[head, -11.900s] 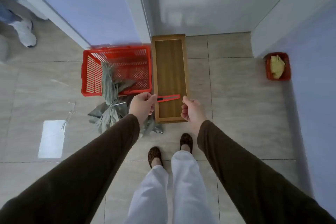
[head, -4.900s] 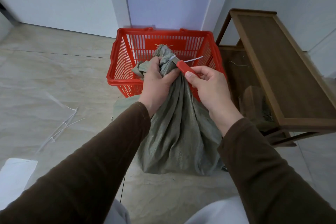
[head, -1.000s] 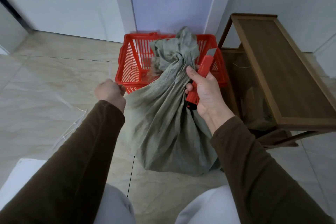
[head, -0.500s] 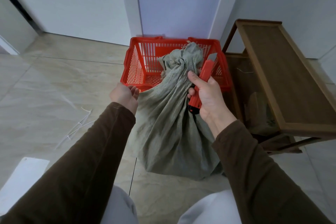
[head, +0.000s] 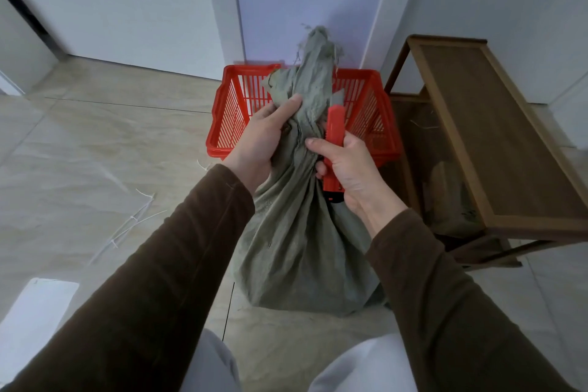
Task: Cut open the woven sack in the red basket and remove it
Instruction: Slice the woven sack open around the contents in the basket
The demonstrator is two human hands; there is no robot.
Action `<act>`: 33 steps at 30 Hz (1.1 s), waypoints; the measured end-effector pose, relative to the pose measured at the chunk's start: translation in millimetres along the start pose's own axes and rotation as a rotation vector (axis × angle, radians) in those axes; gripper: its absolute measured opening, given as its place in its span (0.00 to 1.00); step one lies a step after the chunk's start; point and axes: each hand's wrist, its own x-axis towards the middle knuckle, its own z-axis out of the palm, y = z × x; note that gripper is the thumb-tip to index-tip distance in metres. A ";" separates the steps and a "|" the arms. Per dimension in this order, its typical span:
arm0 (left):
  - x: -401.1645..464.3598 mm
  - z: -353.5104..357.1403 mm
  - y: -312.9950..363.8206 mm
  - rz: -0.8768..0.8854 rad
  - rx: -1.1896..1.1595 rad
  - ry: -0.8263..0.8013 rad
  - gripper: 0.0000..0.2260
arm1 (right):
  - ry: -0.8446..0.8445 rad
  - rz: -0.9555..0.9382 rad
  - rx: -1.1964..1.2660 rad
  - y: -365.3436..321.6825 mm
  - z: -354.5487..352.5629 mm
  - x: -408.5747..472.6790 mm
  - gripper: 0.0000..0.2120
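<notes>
A grey-green woven sack [head: 299, 242] stands on the floor tiles just in front of the red plastic basket [head: 234, 114]. Its gathered neck rises upright in front of the basket. My left hand [head: 264, 140] grips the neck from the left. My right hand [head: 346, 169] holds a red utility knife [head: 334, 134] upright against the right side of the neck, its grey blade tip pointing up. The thumb of that hand presses on the sack fabric. The inside of the basket is mostly hidden by the sack.
A wooden bench-like shelf [head: 496, 143] stands close on the right, with something greenish under it. Cut white zip ties [head: 133, 226] lie on the floor at the left, and a white sheet [head: 35, 302] lies at the lower left. White walls are behind the basket.
My left hand has come back from the left and closed on the sack's neck, which now stands taller. The right hand with the knife stays at the neck.
</notes>
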 end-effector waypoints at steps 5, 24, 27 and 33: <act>0.7 3.5 3.0 0.126 -0.077 0.001 0.17 | 0.116 -0.129 -0.034 -13.9 -1.5 2.6 0.13; -63.8 64.1 133.3 -0.097 -0.050 0.095 0.23 | 0.194 0.000 -0.041 -173.3 4.5 -54.2 0.07; -67.9 71.2 157.0 -0.148 -0.048 0.142 0.11 | 0.160 0.042 0.082 -197.8 7.4 -74.8 0.07; -90.8 88.0 196.5 -0.207 0.020 0.313 0.07 | 0.155 0.043 0.202 -253.2 14.3 -105.9 0.23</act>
